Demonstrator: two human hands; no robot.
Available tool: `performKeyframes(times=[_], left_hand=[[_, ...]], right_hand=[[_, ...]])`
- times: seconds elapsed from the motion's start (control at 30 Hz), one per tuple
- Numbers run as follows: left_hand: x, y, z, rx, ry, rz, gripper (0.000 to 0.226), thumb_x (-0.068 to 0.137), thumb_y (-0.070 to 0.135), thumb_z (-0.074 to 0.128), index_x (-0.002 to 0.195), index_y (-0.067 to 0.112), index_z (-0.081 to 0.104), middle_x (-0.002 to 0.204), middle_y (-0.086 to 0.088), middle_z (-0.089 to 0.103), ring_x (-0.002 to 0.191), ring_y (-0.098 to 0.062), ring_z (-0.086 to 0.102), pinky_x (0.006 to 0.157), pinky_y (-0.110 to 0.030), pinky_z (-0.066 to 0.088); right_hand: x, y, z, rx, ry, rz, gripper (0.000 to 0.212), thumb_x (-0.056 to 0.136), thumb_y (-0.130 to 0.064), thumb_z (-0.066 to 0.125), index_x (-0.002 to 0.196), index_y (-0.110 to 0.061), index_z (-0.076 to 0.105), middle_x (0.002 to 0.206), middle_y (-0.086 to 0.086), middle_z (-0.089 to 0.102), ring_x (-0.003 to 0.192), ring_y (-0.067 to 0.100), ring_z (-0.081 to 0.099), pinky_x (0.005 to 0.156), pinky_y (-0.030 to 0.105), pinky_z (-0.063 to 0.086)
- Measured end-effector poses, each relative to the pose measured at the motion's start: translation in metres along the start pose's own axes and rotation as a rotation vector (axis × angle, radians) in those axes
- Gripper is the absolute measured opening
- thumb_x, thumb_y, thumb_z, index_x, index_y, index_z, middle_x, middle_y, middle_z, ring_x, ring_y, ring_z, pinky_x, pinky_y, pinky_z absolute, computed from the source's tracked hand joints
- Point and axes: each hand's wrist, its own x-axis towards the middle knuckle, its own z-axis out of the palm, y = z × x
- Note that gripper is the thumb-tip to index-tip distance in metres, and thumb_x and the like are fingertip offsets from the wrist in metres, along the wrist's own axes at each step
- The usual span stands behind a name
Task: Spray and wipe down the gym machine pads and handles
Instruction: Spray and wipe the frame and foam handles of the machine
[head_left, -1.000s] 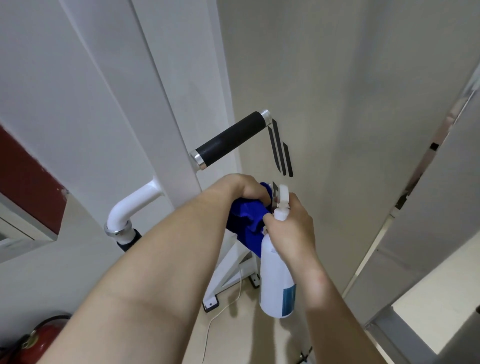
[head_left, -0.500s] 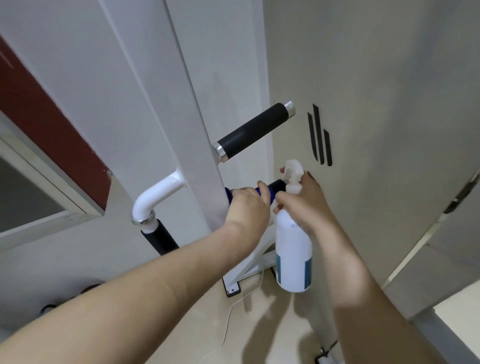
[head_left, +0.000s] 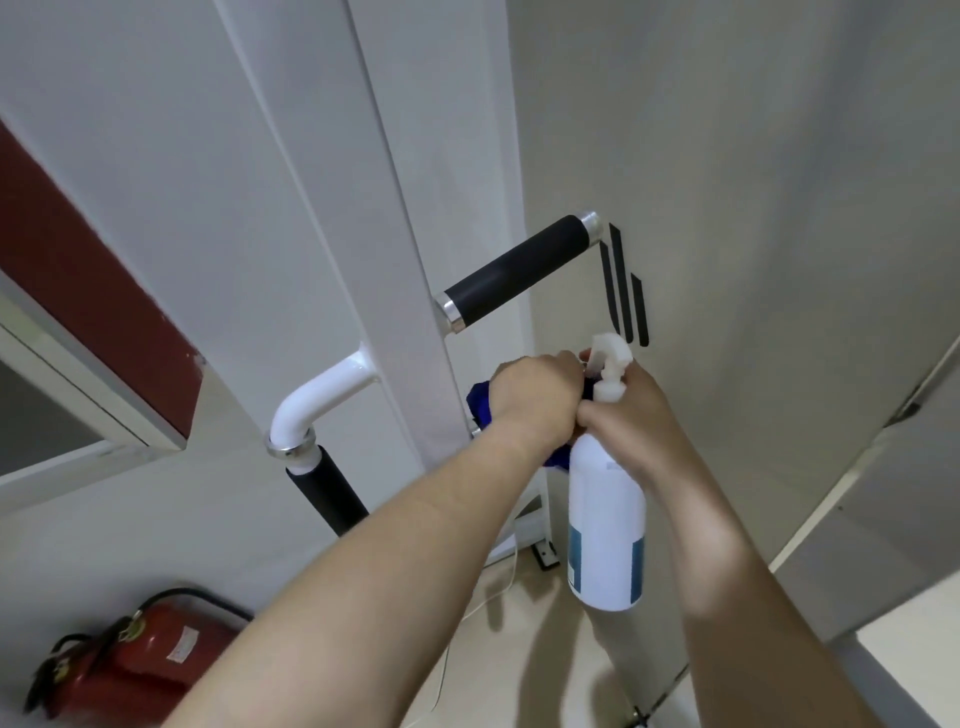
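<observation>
Cleaning gear is held in both hands in the head view. A blue cloth (head_left: 479, 404) is bunched under the left hand (head_left: 535, 400), whose fingers are curled tightly over it, just right of the white upright post (head_left: 410, 249). What lies beneath the cloth is hidden by the hand. Only small folds of the cloth are seen: a deep, saturated blue at the hand's left edge and again below the wrist.

A spray bottle (head_left: 605, 525) is gripped at its neck by the right hand (head_left: 636, 415), with the fingers wrapped round it and the knuckles touching the left hand. The bottle is white, opaque and cylindrical. It is hung almost upright, with a blue band of label near its base and a white trigger head (head_left: 609, 358) above the hand.

Above the hands an upper handle (head_left: 519, 270) is fixed to the post. It is a matte black grip, tilted up to the right and capped with polished metal rings at both ends. To the left a white bent tube (head_left: 317, 395) is joined to the post and ended in a second black grip (head_left: 324, 491) that points down, partly covered by the left forearm. A red fire extinguisher (head_left: 140, 660) is seen at lower left.
</observation>
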Motion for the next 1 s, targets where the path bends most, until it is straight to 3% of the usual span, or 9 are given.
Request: performKeyframes(times=[0.07, 0.17, 0.3, 0.5, 0.57, 0.67, 0.8, 0.9, 1.0], left_hand=[[-0.004, 0.006, 0.011, 0.101, 0.15, 0.049, 0.026, 0.088, 0.013, 0.054, 0.113, 0.008, 0.048, 0.093, -0.006, 0.06, 0.079, -0.026, 0.059, 0.063, -0.034, 0.035], [-0.013, -0.005, 0.021, 0.24, 0.252, 0.14, 0.05, 0.092, 0.012, 0.049, 0.138, 0.001, 0.032, 0.117, -0.015, 0.058, 0.098, -0.03, 0.061, 0.073, -0.036, 0.042], [-0.048, -0.033, 0.031, 0.528, 0.133, 0.172, 0.081, 0.094, 0.011, 0.049, 0.149, -0.004, -0.009, 0.141, -0.031, 0.033, 0.105, -0.042, 0.056, 0.089, -0.045, 0.046], [-0.062, -0.033, 0.002, 0.724, -0.045, 0.236, 0.065, 0.098, 0.016, 0.051, 0.145, -0.012, 0.017, 0.11, -0.013, 0.058, 0.084, -0.023, 0.061, 0.048, -0.028, 0.034], [-0.057, -0.026, -0.02, 0.66, -0.098, 0.279, 0.04, 0.095, 0.013, 0.055, 0.131, -0.001, 0.045, 0.088, -0.001, 0.056, 0.067, -0.018, 0.055, 0.046, -0.028, 0.033], [-0.055, -0.018, -0.047, 0.667, -0.044, 0.356, 0.02, 0.091, 0.006, 0.054, 0.11, 0.01, 0.056, 0.063, 0.0, 0.043, 0.05, -0.017, 0.041, 0.05, -0.031, 0.037], [-0.051, -0.013, -0.055, 0.42, 0.071, 0.269, 0.019, 0.091, 0.012, 0.059, 0.109, 0.009, 0.053, 0.078, -0.004, 0.054, 0.065, -0.021, 0.052, 0.053, -0.033, 0.037], [-0.037, -0.01, -0.036, -0.037, 0.19, 0.131, 0.031, 0.098, 0.028, 0.047, 0.123, 0.011, 0.043, 0.102, -0.008, 0.056, 0.084, -0.026, 0.057, 0.06, -0.035, 0.036], [-0.032, -0.001, -0.008, -0.305, 0.08, 0.047, 0.036, 0.099, 0.038, 0.036, 0.129, 0.019, 0.039, 0.104, -0.01, 0.059, 0.084, -0.03, 0.059, 0.064, -0.034, 0.035]], right_hand=[[0.0, 0.006, -0.003, 0.012, -0.031, -0.013, 0.043, 0.064, -0.001, 0.056, 0.101, -0.021, 0.063, 0.089, 0.008, 0.069, 0.087, 0.027, 0.07, 0.066, 0.042, 0.061], [-0.004, 0.006, -0.002, 0.026, -0.078, -0.025, 0.05, 0.071, 0.003, 0.059, 0.111, -0.026, 0.058, 0.094, 0.004, 0.067, 0.083, 0.017, 0.069, 0.059, 0.024, 0.053], [-0.007, -0.003, 0.006, 0.043, -0.113, -0.038, 0.059, 0.077, 0.003, 0.055, 0.122, -0.035, 0.051, 0.101, -0.008, 0.061, 0.064, 0.002, 0.067, 0.052, 0.017, 0.05], [-0.014, -0.006, 0.014, -0.009, -0.084, 0.0, 0.055, 0.079, 0.001, 0.05, 0.122, -0.034, 0.054, 0.096, -0.009, 0.061, 0.069, 0.017, 0.071, 0.053, 0.022, 0.047], [-0.015, -0.003, 0.01, -0.01, -0.046, 0.012, 0.057, 0.078, 0.0, 0.049, 0.122, -0.036, 0.054, 0.101, -0.007, 0.063, 0.069, 0.018, 0.072, 0.053, 0.023, 0.048], [-0.016, 0.001, 0.007, -0.022, 0.01, 0.019, 0.048, 0.082, -0.006, 0.052, 0.118, -0.038, 0.055, 0.097, -0.005, 0.066, 0.07, 0.02, 0.073, 0.05, 0.024, 0.05], [-0.018, 0.003, 0.008, -0.008, 0.05, 0.038, 0.031, 0.087, -0.017, 0.055, 0.116, -0.029, 0.06, 0.094, 0.005, 0.071, 0.074, 0.021, 0.072, 0.057, 0.036, 0.057], [-0.023, 0.006, 0.005, 0.079, 0.031, 0.038, 0.032, 0.078, -0.006, 0.059, 0.105, -0.022, 0.063, 0.092, 0.009, 0.072, 0.079, 0.024, 0.072, 0.072, 0.045, 0.058], [-0.027, 0.008, 0.001, 0.128, 0.032, 0.042, 0.032, 0.077, 0.005, 0.061, 0.102, -0.015, 0.064, 0.091, 0.013, 0.073, 0.086, 0.028, 0.071, 0.075, 0.043, 0.058]])
